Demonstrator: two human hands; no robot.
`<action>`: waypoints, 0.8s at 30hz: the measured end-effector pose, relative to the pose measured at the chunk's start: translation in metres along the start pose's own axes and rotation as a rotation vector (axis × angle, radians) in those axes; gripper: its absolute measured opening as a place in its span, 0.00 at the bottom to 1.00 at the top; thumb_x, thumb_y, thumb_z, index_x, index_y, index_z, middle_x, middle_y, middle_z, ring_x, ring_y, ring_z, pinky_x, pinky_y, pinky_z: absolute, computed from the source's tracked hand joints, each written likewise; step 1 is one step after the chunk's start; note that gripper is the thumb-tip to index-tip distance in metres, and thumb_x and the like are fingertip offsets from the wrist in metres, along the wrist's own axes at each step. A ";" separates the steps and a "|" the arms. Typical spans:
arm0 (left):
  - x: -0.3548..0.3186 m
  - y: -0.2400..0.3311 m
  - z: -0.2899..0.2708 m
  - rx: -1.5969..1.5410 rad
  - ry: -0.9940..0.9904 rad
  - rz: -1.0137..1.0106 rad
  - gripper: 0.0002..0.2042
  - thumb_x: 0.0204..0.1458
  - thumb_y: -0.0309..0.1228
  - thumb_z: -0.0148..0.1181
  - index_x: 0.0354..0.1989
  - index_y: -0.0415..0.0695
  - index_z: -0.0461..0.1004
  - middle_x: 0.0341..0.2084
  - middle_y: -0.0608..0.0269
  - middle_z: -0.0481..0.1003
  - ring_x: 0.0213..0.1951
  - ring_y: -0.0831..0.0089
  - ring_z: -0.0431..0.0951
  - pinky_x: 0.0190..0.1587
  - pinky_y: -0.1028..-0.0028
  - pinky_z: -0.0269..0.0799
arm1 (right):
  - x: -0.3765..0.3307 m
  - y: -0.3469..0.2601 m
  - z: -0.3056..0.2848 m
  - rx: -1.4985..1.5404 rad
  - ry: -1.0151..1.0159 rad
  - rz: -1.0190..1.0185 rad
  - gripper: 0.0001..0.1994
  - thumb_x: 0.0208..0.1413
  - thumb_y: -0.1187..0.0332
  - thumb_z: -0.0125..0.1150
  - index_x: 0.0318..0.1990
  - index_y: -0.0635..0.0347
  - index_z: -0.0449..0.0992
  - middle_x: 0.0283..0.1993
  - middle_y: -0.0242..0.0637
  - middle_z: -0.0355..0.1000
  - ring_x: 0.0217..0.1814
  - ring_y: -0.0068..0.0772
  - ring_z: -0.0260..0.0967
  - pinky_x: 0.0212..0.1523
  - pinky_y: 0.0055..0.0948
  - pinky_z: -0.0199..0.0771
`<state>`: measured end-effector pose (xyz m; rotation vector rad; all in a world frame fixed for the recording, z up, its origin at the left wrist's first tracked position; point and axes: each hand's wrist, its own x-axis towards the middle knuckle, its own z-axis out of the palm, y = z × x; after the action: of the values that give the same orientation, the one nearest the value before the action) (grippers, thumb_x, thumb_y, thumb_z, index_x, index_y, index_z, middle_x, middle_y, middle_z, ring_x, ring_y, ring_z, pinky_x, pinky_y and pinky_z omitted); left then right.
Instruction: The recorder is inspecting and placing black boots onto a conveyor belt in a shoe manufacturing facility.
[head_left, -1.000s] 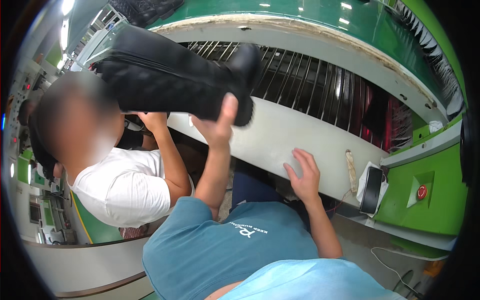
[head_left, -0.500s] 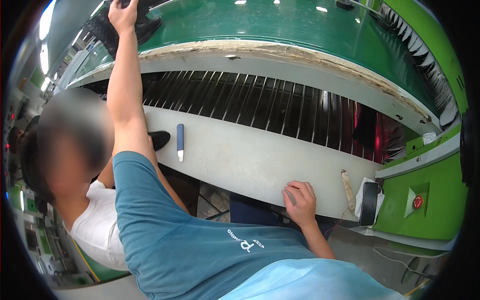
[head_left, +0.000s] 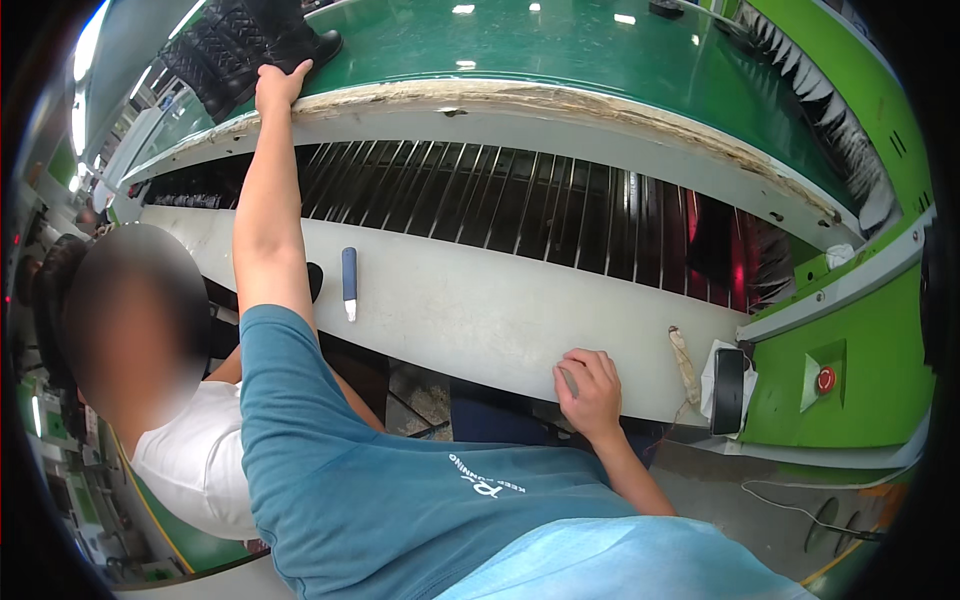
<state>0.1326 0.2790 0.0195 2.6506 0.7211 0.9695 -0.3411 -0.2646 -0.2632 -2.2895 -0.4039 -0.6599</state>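
Note:
Black boots [head_left: 236,48] with patterned shafts lie on the green belt [head_left: 480,50] at the far left. My left hand [head_left: 280,88] is stretched out to them, its thumb and index finger apart in a V against the nearest boot; its other fingers are hidden. At the front edge of the white shelf [head_left: 450,310] rests my right hand [head_left: 590,392], fingers curled in. A small grey patch shows between its thumb and fingers, too unclear to name. On the shelf between my arms lies a blue-handled tool [head_left: 349,280] with a short pale tip.
A person in a white top [head_left: 195,450] sits close on my left, next to a dark rounded thing [head_left: 315,282]. Metal slats [head_left: 470,205] run under the belt's worn edge. At right are a cloth-wrapped stick [head_left: 685,360], a black device [head_left: 728,390] and a red stop button [head_left: 824,380].
My left hand has drawn back a little toward the belt's near edge, and more of the boots shows. The whole view has shifted slightly. My right hand keeps its place and its curl.

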 end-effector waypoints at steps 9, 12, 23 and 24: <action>-0.015 -0.013 -0.020 -0.050 0.064 0.054 0.41 0.48 0.59 0.81 0.62 0.40 0.79 0.58 0.42 0.84 0.60 0.44 0.85 0.63 0.53 0.80 | -0.013 0.004 -0.010 0.077 0.023 -0.017 0.07 0.53 0.73 0.77 0.37 0.57 0.83 0.45 0.32 0.79 0.46 0.41 0.76 0.47 0.39 0.76; -0.010 -0.005 -0.023 -0.089 0.082 0.062 0.48 0.44 0.62 0.83 0.64 0.36 0.76 0.59 0.39 0.83 0.61 0.44 0.84 0.64 0.53 0.79 | -0.013 0.005 -0.011 0.094 0.025 -0.014 0.07 0.53 0.73 0.77 0.36 0.57 0.83 0.44 0.32 0.79 0.45 0.41 0.76 0.47 0.39 0.75; 0.047 0.003 -0.016 -0.243 0.192 0.084 0.46 0.37 0.56 0.87 0.63 0.39 0.78 0.58 0.43 0.84 0.61 0.45 0.84 0.65 0.53 0.78 | -0.001 0.001 -0.001 -0.007 0.000 0.036 0.07 0.52 0.74 0.78 0.37 0.55 0.84 0.43 0.31 0.78 0.42 0.39 0.76 0.44 0.39 0.75; 0.052 0.006 -0.019 -0.303 0.232 0.085 0.46 0.38 0.56 0.87 0.63 0.40 0.78 0.57 0.43 0.84 0.60 0.44 0.84 0.64 0.53 0.78 | -0.001 0.001 0.000 -0.024 0.001 0.037 0.08 0.52 0.74 0.79 0.37 0.55 0.84 0.43 0.31 0.78 0.42 0.39 0.76 0.43 0.39 0.74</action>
<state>0.1566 0.3022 0.0645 2.3465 0.4639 1.3113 -0.3413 -0.2653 -0.2642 -2.3138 -0.3542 -0.6510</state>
